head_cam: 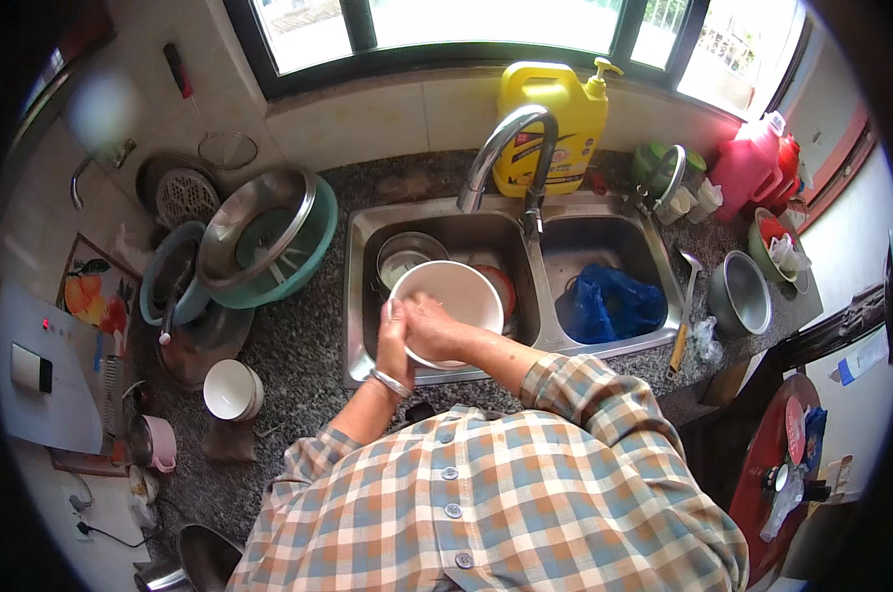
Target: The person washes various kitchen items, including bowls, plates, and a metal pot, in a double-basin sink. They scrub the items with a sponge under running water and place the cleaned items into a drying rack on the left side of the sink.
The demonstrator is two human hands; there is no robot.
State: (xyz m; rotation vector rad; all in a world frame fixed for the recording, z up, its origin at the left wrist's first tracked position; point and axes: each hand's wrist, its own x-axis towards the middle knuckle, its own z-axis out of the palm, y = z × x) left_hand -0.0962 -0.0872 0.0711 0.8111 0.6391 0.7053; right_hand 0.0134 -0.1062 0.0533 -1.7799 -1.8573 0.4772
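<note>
A large white bowl (457, 285) is held over the left basin of the steel sink (352, 311), tilted so that its inside faces me. My left hand (395, 337), with a silver bangle at the wrist, grips the bowl's left rim. My right hand (433, 325) reaches inside against the left wall; its fingers are blurred, and whether they hold anything is hidden. Beneath the bowl, a round metal pan (411, 250) and a reddish dish (500, 285) lie in the basin, partly covered. The chrome faucet (513, 129) arches above, with no water visibly running.
A blue plastic bag (617, 303) lies in the right basin. Behind the faucet stands a yellow jug (550, 126). Green and metal basins (313, 251) lean on the left, near stacked white bowls (228, 391). Rightward are a spatula (687, 311) and a grey metal bowl (742, 292).
</note>
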